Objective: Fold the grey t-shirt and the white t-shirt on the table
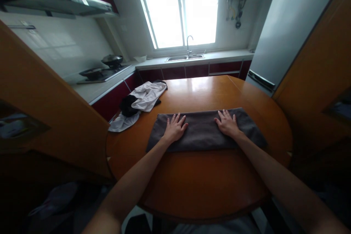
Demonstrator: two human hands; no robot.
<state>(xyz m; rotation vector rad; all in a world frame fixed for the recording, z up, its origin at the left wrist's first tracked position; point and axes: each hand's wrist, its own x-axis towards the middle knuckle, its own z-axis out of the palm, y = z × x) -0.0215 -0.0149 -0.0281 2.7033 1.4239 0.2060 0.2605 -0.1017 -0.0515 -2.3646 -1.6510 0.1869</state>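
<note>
A dark grey towel [203, 131], folded into a long strip, lies across the middle of a round wooden table [197, 182]. My left hand [174, 128] rests flat on the towel's left part with fingers spread. My right hand [227, 122] lies flat on its right part, fingers stretched out too. Neither hand holds anything.
A heap of white and black clothes [142, 100] sits at the table's left rim, partly hanging over. Behind are a counter with a stove and pans [105, 67], a sink [185, 57] under the window, and a fridge [285, 29] at right. Wooden panels flank both sides.
</note>
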